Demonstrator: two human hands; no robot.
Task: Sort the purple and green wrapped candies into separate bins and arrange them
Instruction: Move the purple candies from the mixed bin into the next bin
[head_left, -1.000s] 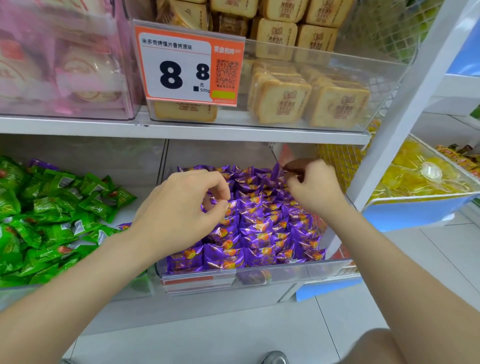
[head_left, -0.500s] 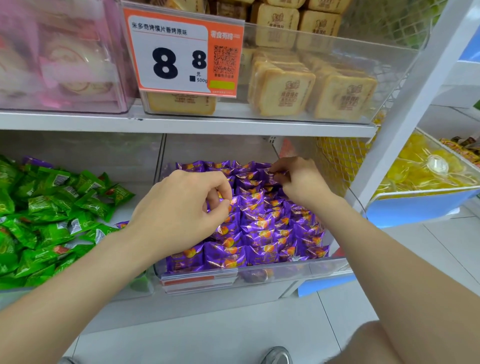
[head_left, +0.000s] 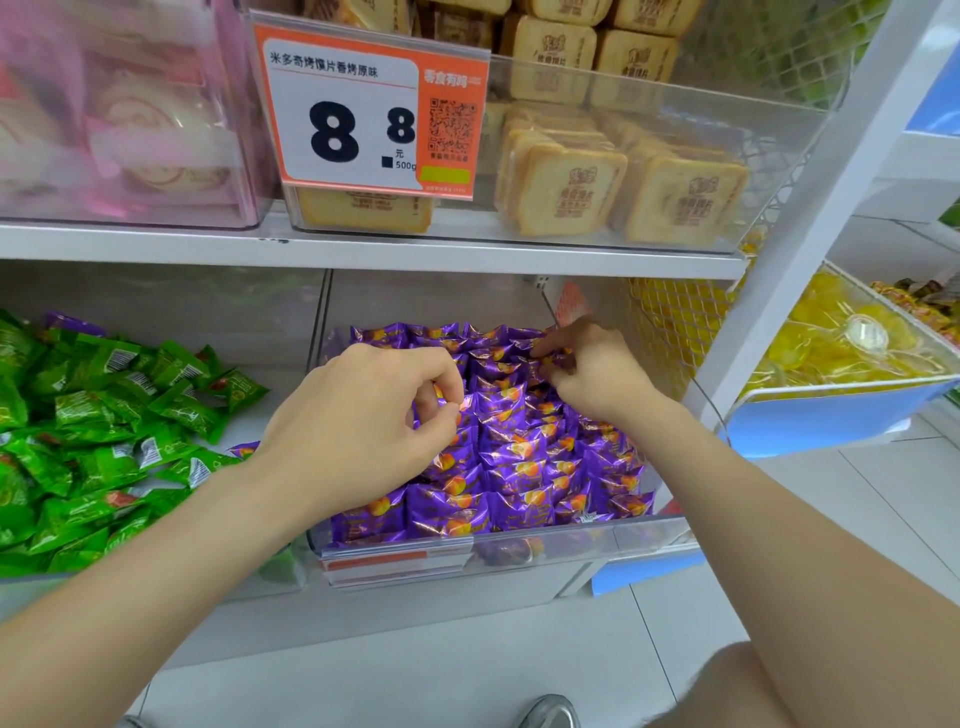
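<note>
While the left hand (head_left: 363, 415) and the right hand (head_left: 597, 374) each pinch wrappers among the purple candies (head_left: 519, 457) in their clear bin (head_left: 571, 540), a stray purple candy (head_left: 244, 448) lies leftward beside the green candies (head_left: 104, 415) (nearer the left hand).

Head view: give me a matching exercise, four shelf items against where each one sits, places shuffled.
Items:
1. purple candies
2. green candies
3. orange price tag
4. yellow sweets

Places:
a. far right, beyond the white post
b. above the upper shelf, on a clear bin front
c. lower left bin
d. lower middle bin, pinched by the left hand and right hand

Pairs: 1-d, 2-c, 3-b, 4-a
</note>
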